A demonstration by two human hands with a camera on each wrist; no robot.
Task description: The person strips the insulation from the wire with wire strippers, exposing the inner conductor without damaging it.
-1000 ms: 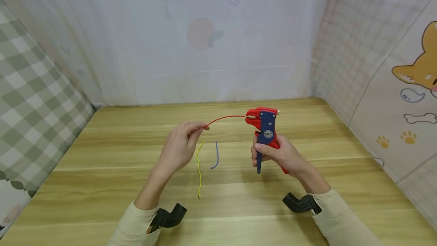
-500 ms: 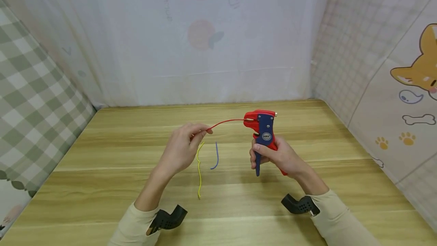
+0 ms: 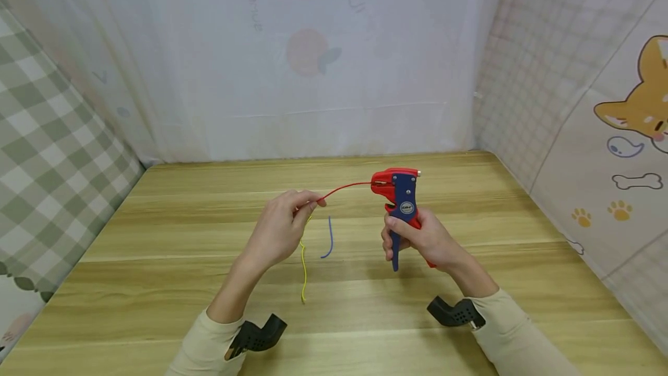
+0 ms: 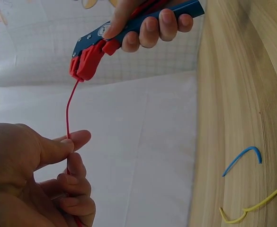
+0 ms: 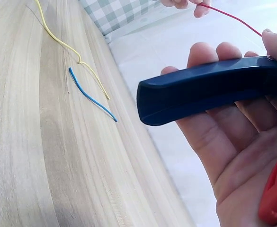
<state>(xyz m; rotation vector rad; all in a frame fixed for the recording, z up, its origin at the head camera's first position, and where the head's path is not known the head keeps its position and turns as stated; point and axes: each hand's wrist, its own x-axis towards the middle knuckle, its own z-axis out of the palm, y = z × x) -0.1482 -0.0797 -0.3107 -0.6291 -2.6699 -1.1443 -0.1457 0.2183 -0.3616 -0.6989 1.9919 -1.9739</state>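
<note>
Thumb and forefinger of the left hand (image 3: 280, 224) pinch a red wire (image 4: 67, 116), its tail running down past the curled lower fingers. From there the wire arcs across to a red-and-blue wire stripper (image 3: 405, 195) and goes into the tool's red head. The right hand (image 3: 424, 239) is wrapped round the stripper's handles, holding it upright above the wooden table (image 3: 156, 271). Down there I see a kinked yellow wire (image 3: 305, 271), and just beside it a short, bent blue wire (image 3: 331, 237). Behind hangs a white curtain (image 3: 209, 74) with faint fruit prints.
</note>
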